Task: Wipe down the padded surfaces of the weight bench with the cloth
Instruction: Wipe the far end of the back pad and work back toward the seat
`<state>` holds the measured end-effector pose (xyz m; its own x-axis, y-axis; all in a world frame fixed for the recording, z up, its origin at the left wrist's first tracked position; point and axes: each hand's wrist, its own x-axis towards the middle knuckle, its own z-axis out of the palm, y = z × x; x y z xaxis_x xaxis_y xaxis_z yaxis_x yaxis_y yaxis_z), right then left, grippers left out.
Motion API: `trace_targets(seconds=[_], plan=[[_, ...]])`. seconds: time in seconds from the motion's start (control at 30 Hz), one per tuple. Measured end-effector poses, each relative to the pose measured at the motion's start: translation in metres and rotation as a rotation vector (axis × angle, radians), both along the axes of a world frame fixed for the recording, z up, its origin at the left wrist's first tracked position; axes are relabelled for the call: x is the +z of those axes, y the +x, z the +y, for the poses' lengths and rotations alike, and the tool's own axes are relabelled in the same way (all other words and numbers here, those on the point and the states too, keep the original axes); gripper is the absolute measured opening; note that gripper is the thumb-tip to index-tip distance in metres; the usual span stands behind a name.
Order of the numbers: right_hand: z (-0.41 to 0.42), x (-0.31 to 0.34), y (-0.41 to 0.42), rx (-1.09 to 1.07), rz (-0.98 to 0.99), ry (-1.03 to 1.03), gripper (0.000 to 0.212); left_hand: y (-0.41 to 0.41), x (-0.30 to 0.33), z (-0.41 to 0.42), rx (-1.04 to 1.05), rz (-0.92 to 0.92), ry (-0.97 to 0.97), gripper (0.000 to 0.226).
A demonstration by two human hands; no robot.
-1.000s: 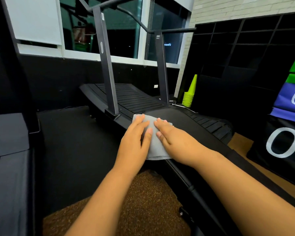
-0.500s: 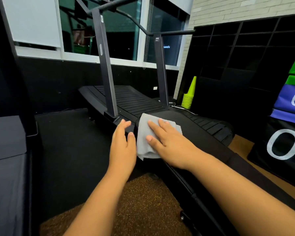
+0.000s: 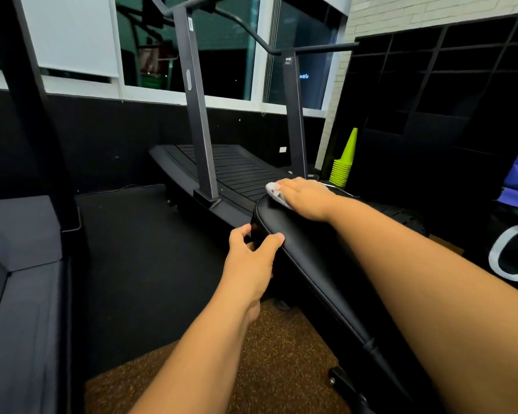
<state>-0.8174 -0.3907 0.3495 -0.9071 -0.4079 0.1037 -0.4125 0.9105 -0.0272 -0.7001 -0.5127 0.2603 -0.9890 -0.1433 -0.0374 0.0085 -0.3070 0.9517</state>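
The black padded weight bench (image 3: pixel 305 252) runs from the lower right up to the middle of the view. At its far rounded end lies a grey cloth (image 3: pixel 274 195), mostly hidden under my right hand (image 3: pixel 304 197), which presses it flat on the pad. My left hand (image 3: pixel 251 258) grips the bench's left edge, thumb on top of the pad and fingers curled under the side.
A curved treadmill (image 3: pixel 237 174) with two grey uprights stands just beyond the bench. Stacked lime cones (image 3: pixel 343 165) sit at the right wall. A grey padded block (image 3: pixel 18 231) is on the left. Coloured pads and a black banner (image 3: pixel 515 249) fill the right edge.
My right hand has slid the cloth away to the far end of the bench pad. My left hand came off the cloth and took hold of the bench's left edge.
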Motion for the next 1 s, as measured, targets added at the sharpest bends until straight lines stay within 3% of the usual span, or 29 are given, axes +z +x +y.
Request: trace_targets(seconds=[0.07,0.13,0.2,0.3,0.47,0.57,0.63,0.73,0.9,1.0], plan=[[-0.004,0.001,-0.008,-0.050,-0.053,0.036,0.074,0.000,0.000,0.003,0.012,0.003,0.006,0.048],[-0.017,0.002,0.000,0.053,0.005,0.100,0.062,0.001,-0.002,0.005,0.012,0.005,0.008,0.050],[-0.028,-0.003,0.009,0.190,0.043,0.022,0.046,0.003,-0.002,0.006,0.007,0.003,-0.003,0.047],[-0.023,-0.004,0.014,0.356,0.000,-0.064,0.047,0.004,-0.003,0.008,0.010,0.005,-0.005,0.053],[0.000,0.005,-0.005,0.003,-0.036,-0.061,0.040,0.003,-0.003,0.010,0.013,0.004,0.001,0.069],[-0.022,0.004,0.001,0.090,-0.003,0.037,0.042,0.005,-0.002,0.013,0.039,0.009,-0.002,0.065],[-0.031,0.000,-0.002,0.144,-0.018,0.003,0.029,0.003,-0.003,0.015,0.062,0.009,-0.011,0.066],[-0.027,0.005,0.003,0.159,-0.094,-0.059,0.027,0.004,-0.003,0.015,0.070,0.011,-0.023,0.065],[-0.028,0.009,-0.001,0.094,-0.075,0.090,0.042,0.008,0.000,0.018,0.082,0.010,-0.012,0.062],[-0.038,0.001,0.009,0.194,0.011,0.083,0.027,0.008,0.000,0.018,0.084,0.002,-0.024,0.043]])
